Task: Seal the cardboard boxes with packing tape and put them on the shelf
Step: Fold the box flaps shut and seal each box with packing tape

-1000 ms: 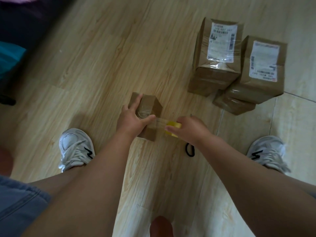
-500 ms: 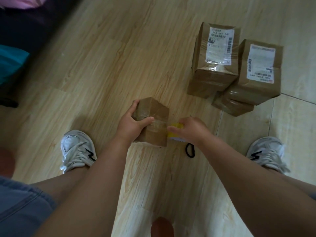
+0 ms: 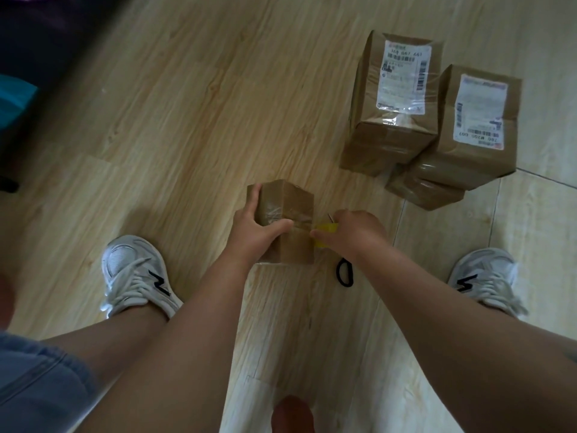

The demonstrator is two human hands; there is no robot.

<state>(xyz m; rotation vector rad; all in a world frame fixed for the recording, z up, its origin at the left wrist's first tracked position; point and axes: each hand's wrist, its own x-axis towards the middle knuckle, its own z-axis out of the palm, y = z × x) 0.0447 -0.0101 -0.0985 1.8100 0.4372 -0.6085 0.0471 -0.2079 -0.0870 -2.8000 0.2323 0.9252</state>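
Note:
A small brown cardboard box (image 3: pixel 295 207) stands on the wooden floor between my feet, with clear tape across its top. My left hand (image 3: pixel 254 228) grips it from the left, thumb across the near top edge. My right hand (image 3: pixel 356 232) holds a yellow tape roll (image 3: pixel 324 231) against the box's right side; a short strip of tape runs from the roll onto the box. Most of the roll is hidden under my fingers.
Three taped boxes with shipping labels sit at the back right: one (image 3: pixel 396 98), a second (image 3: pixel 474 126), and a flatter one (image 3: pixel 424 192) under them. Black scissor handles (image 3: pixel 345 273) lie under my right wrist. My shoes (image 3: pixel 137 273) (image 3: pixel 487 279) flank the box. Dark furniture (image 3: pixel 37 42) fills the far left.
The small box has been turned and stood more upright under my left hand. My right hand with the tape roll came in close against the box's right side, shortening the pulled strip.

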